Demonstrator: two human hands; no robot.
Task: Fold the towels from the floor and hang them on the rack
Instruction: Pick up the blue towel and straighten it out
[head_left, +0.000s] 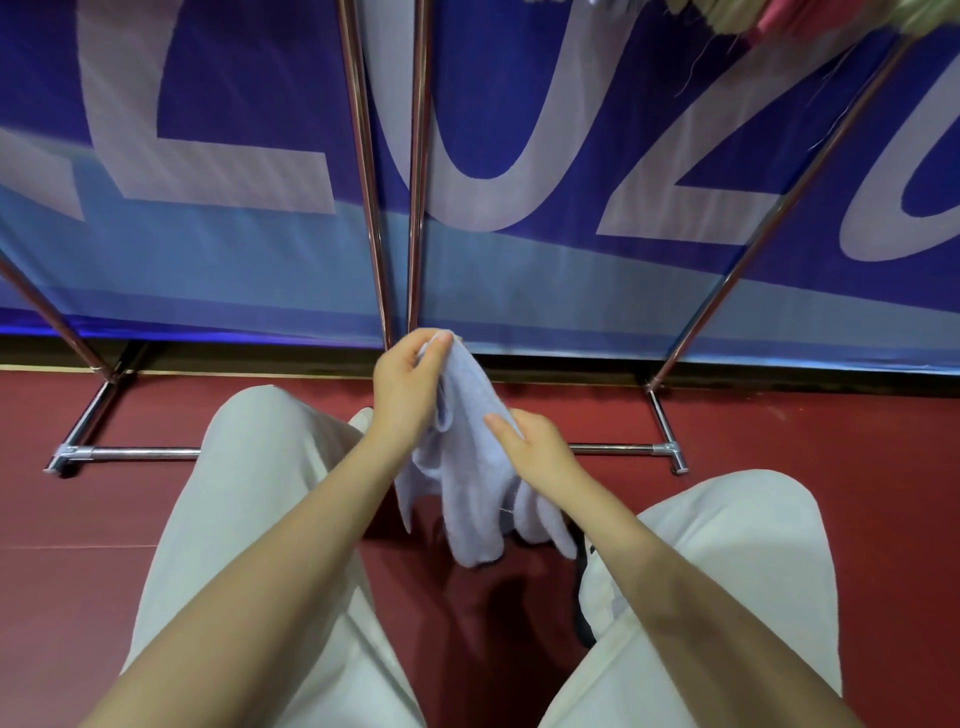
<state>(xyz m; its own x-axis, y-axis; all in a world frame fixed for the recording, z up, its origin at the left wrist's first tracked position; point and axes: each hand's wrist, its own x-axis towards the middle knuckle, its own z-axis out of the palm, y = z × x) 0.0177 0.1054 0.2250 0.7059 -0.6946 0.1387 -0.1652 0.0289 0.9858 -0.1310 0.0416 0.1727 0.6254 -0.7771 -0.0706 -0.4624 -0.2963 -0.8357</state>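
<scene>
Looking down from the head camera: large pale letters on a blue banner (519, 156) beyond the hands, "L", "U", "Z" legible, a further rounded letter cut by the right edge; woven, slightly glossy fabric, darker blue above, lighter band below.

Pinching the top corner of a pale lavender towel (470, 483), left hand (410, 387), thumb and fingertips curled tight around the fabric. Hanging limp from that pinch, soft terry nap, bunched in loose vertical folds, lower end dangling just above the floor (779, 509) between the knees. Lower and to the right of the pinch, right hand (537, 447), fingers curled into the towel's side, thumb laid along the cloth; holding it, narrow grip.

Behind the pinch, thin round chrome tubes of the rack (613, 448): two uprights rising close together just past the left hand, slanted legs spreading to either side, a horizontal base bar at floor level beyond the right hand. Smooth dark red floor with faint seams. Below both grips, cream trousers (270, 519), plain matte cloth over wide-set knees. Far above the grips at the top right edge, blurred pink and yellowish cloth (810, 18) with loose threads.
</scene>
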